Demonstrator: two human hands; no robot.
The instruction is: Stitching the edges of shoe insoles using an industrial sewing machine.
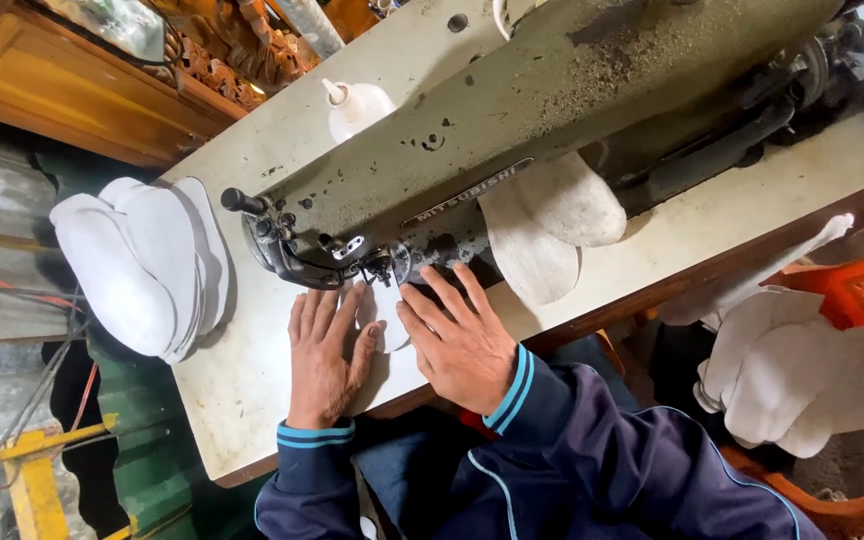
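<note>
A grey-green sewing machine (pixel 552 110) lies across a pale table (pixel 242 380), its far end cut off by the frame. Its head hides most of a white fabric piece (pixel 384 315) at the needle; what shows runs lengthwise toward the person. The left hand (pixel 324 355) and right hand (pixel 460 338) press flat on it, fingers spread, gripping nothing. A stack of white soles (pixel 147 265) lies left.

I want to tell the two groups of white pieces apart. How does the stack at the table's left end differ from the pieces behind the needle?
The left stack holds many pieces, fanned and overhanging the table edge; the pieces behind the needle are only about two, partly under the sewing machine. The left stack lies far from the hands; the others lie nearer the right hand. Both are white, sole-shaped.
</note>
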